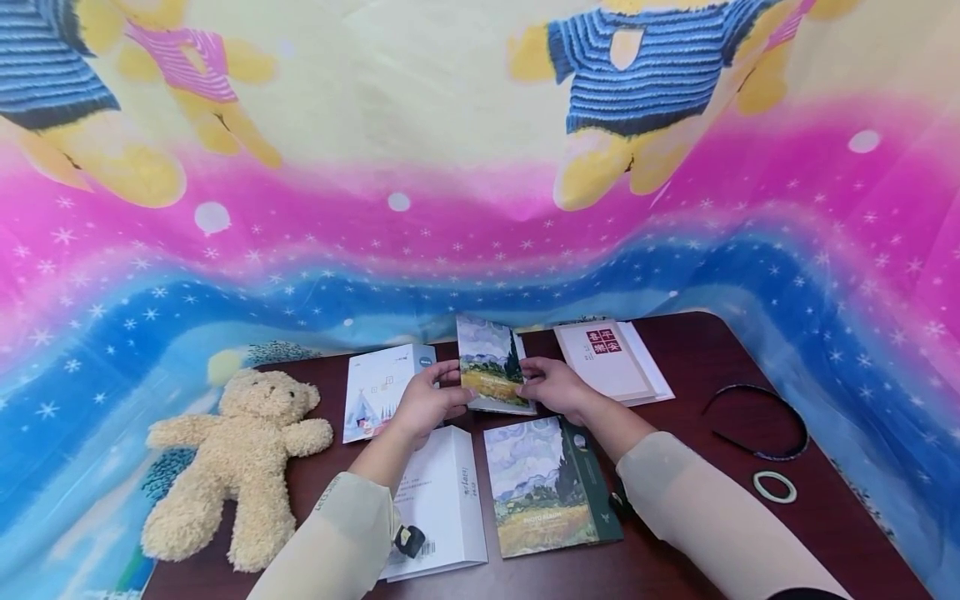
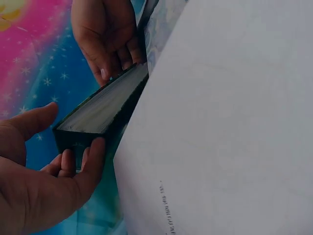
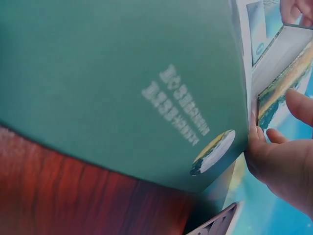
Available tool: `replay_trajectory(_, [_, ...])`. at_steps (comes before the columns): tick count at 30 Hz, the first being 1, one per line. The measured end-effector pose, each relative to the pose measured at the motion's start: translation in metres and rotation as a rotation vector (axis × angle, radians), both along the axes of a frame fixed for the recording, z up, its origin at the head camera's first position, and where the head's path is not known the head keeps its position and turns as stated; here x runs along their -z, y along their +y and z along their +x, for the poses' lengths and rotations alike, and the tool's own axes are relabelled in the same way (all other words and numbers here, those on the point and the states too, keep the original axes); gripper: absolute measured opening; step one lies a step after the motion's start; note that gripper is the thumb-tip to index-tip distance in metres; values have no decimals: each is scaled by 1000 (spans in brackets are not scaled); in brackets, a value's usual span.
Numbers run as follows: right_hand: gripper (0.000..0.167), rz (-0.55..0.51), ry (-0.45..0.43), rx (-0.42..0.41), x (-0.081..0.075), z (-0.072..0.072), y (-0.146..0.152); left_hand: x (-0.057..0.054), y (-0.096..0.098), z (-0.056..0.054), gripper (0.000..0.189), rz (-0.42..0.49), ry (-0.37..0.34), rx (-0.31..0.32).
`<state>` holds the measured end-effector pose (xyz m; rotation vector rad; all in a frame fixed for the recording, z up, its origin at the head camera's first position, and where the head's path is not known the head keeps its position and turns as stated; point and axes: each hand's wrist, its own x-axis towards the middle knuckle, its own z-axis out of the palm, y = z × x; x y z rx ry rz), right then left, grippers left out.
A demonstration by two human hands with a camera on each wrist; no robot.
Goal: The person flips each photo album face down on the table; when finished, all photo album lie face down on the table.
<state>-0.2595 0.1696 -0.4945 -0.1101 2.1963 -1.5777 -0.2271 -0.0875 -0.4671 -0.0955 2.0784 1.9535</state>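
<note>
A photo album (image 1: pixel 489 354) with a painted landscape cover is held tilted above the table by both hands. My left hand (image 1: pixel 431 402) holds its left edge; in the left wrist view the fingers (image 2: pixel 93 164) lie against the dark green spine, below the pale page edges (image 2: pixel 100 105). At the opposite edge, my right hand (image 1: pixel 557 387) grips the album, its thumb by the cover in the right wrist view. Just below lies a matching slipcase (image 1: pixel 536 492) with the same painting and a green side strip. This green strip fills much of the right wrist view.
A white box (image 1: pixel 442 508) lies beside the slipcase. Behind are a white illustrated album (image 1: pixel 375 379) and a beige album with red characters (image 1: pixel 603 362). A teddy bear (image 1: pixel 243 467) lies left; a black headband (image 1: pixel 802 417) and a pale green bangle (image 1: pixel 775 487) lie right.
</note>
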Motion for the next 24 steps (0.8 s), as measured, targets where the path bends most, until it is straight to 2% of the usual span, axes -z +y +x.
replay_trajectory(11, [65, -1, -3, -16, -1, 1, -9, -8, 4, 3, 69, -4, 39, -33])
replay_trajectory(24, [65, -19, -23, -22, -3, 1, -18, -15, 5, 6, 68, -42, 110, -36])
